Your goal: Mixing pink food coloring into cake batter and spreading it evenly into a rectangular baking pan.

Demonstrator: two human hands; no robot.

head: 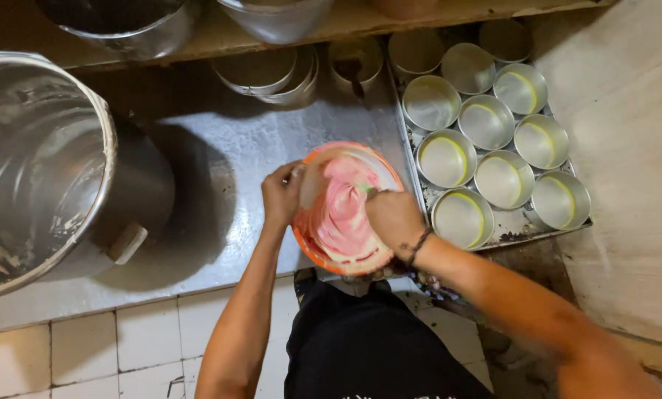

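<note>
An orange bowl (312, 253) tilted toward me holds pink and white batter (343, 214) smeared over its inside. My left hand (281, 193) grips the bowl's left rim. My right hand (394, 219) is inside the bowl at its right side, fingers closed in the batter; whether it holds a tool is hidden. A dark cord bracelet sits on my right wrist.
A metal tray (510, 230) to the right carries several round tins (446, 158) with pale batter. A large steel pot (35, 162) stands at the left. Metal bowls (266, 70) sit under a wooden shelf at the back. White floor tiles lie below.
</note>
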